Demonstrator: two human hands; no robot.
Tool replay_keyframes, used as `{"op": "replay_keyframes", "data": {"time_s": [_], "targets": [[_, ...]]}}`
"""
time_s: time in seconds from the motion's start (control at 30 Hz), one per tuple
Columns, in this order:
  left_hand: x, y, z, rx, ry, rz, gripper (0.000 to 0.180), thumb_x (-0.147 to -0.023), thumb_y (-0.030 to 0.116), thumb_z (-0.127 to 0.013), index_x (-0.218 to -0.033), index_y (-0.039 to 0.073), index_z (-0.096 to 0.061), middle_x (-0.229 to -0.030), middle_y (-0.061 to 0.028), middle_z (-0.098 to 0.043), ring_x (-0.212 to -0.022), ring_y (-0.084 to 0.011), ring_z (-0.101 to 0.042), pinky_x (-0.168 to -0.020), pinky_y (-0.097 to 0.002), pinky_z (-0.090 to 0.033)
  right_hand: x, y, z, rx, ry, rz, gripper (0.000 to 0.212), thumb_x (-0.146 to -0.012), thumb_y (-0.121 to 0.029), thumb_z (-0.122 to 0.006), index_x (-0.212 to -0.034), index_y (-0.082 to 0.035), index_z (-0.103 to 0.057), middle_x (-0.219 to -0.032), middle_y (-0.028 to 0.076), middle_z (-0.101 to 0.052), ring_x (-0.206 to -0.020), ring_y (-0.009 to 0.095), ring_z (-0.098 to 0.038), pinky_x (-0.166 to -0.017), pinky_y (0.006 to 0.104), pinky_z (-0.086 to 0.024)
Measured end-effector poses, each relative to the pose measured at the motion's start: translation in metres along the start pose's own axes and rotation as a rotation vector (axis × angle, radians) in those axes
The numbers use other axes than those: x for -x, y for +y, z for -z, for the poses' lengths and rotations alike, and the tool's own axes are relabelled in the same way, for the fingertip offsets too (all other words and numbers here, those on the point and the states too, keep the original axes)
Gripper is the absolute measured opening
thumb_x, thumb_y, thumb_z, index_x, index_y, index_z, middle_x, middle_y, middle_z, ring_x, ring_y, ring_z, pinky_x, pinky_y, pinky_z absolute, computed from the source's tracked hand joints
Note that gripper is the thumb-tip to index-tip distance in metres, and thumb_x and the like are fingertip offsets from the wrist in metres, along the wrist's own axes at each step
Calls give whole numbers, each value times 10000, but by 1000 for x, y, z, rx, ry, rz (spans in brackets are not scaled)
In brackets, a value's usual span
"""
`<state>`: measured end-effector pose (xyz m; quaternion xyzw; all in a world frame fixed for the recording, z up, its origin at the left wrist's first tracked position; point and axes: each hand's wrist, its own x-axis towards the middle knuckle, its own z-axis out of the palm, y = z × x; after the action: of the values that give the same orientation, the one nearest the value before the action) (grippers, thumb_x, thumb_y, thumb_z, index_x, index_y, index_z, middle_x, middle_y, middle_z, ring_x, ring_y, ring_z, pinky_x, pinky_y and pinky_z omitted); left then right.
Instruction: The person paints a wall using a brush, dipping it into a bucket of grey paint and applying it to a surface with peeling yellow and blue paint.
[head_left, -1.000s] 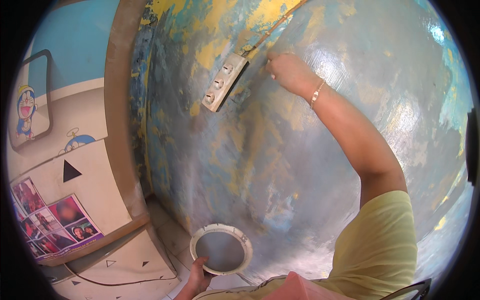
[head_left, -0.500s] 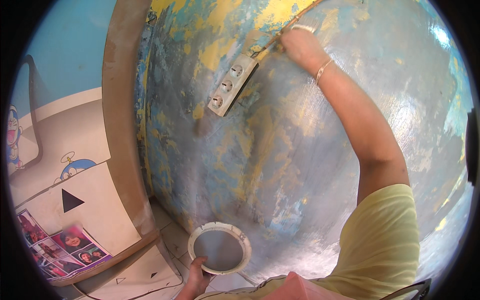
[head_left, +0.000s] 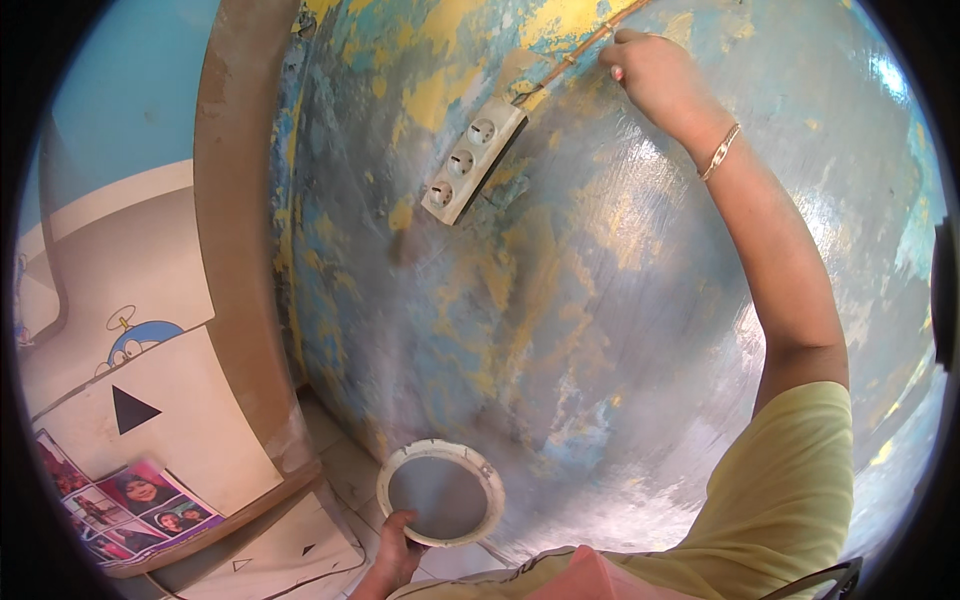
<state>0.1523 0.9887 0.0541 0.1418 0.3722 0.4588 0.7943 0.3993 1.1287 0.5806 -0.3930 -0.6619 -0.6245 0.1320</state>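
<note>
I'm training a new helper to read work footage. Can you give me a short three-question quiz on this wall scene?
1. True or false: the left hand holds a round white-rimmed sieve.
2. Where does the right hand rest?
A. on the worn painted wall, near a cable
B. on the floor
C. on the photos
3. How many sockets does the white socket strip show?

Key: 1 true; 2 A; 3 three.

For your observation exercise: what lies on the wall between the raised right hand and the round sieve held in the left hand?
In the head view, only bare, patchy blue-and-yellow wall separates the right hand from the sieve; the socket strip sits aside.
</note>
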Motion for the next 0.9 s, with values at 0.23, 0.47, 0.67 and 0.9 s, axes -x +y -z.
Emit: {"op": "replay_keyframes", "data": {"time_s": [0.23,0.47,0.67,0.9], "targets": [[-9,-4,-3,24,29,2,550,-818,254,-531,-1281,-14,-402,-1201,-175,-521,-1086,-303,-525,-907,-448,-443,24,44,-17,-906,547,-782,245,-821,-212,-685,-849,31,-679,-731,54,-673,-610,110,-650,-548,239,-497],[-6,6,-11,-8,-2,-22,595,-820,259,-511,-1334,6,-352,-1272,-187,-472,-1153,-339,-483,-929,-509,-413,30,27,-47,-1346,756,-1051,258,-810,-82,-705,-914,132,-605,-798,177,-678,-642,216,-686,-554,260,-563],[-15,3,-11,-46,-26,-16,602,-829,256,-510,-1347,2,-338,-1283,-189,-464,-1160,-342,-483,-931,-518,-420,17,0,-94,-755,702,-975,244,-775,-221,-607,-744,20,-629,-647,147,-644,-606,254,-646,-601,342,-494],[-7,6,-6,-14,32,-21,564,-833,248,-531,-1315,0,-374,-1234,-180,-509,-1109,-321,-523,-897,-478,-463,52,-66,-74,-905,188,-954,161,-819,-151,-609,-758,-5,-635,-672,58,-694,-610,135,-664,-601,253,-505]]}}
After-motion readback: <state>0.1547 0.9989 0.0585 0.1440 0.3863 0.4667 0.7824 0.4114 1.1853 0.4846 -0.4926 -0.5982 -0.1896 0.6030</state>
